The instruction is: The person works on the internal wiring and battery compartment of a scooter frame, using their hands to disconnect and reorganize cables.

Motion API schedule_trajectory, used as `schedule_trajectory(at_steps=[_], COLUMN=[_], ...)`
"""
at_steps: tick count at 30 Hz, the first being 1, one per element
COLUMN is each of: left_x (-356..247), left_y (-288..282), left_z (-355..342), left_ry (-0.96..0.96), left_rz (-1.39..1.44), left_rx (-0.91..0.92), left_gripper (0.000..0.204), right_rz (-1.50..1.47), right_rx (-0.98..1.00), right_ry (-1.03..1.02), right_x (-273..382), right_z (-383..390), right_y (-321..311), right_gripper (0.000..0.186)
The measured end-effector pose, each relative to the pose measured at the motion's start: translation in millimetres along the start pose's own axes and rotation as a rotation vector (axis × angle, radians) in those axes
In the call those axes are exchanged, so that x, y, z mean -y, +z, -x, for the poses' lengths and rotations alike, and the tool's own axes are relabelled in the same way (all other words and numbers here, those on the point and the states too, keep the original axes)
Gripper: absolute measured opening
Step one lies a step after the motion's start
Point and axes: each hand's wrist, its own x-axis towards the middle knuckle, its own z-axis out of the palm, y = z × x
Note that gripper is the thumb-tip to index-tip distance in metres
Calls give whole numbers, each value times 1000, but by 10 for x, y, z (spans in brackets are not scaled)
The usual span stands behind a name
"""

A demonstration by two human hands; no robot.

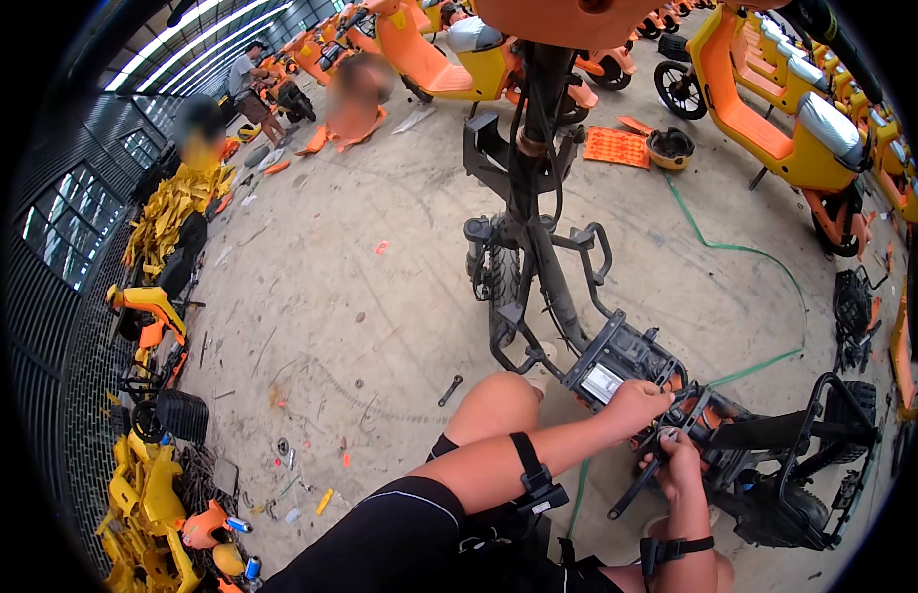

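A stripped scooter frame (553, 287) stands in front of me, its bare black steering column (526, 188) upright. My left hand (637, 407) is closed, its fingertips pinched at the frame's middle, beside a black box-like compartment (617, 361) with a pale label. What the pinch holds is too small to make out. Just below it, my right hand (682, 463) has its fingers curled at the frame's side, near a small shiny round part (667, 433). A dark bar (635, 490) slants down from those fingers; whether it is gripped or fixed to the frame, I cannot tell.
A wrench (450, 390) lies on the floor left of the frame. Yellow panels (148, 494) are piled along the left wall. A green hose (746, 247) runs across the right side. Orange scooters (765, 119) stand behind, near a helmet (670, 148). Other people are at the far left.
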Motion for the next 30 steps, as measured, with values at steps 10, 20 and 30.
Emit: schedule_trajectory(at_steps=[10,20,30], left_x=[-109,-189,-67], left_y=[145,41,30], left_z=[55,113,50], left_ry=[-63,-29,117], left_rz=[11,87,89], left_rx=[18,-27,-20], left_gripper=[58,51,27], right_rz=[1,-4,-118], right_rx=[51,2,7], right_ry=[-20,-8,-101], right_x=[-46,90,158], right_z=[-28,80,118], right_y=[-43,27,97], right_gripper=[20,16,22])
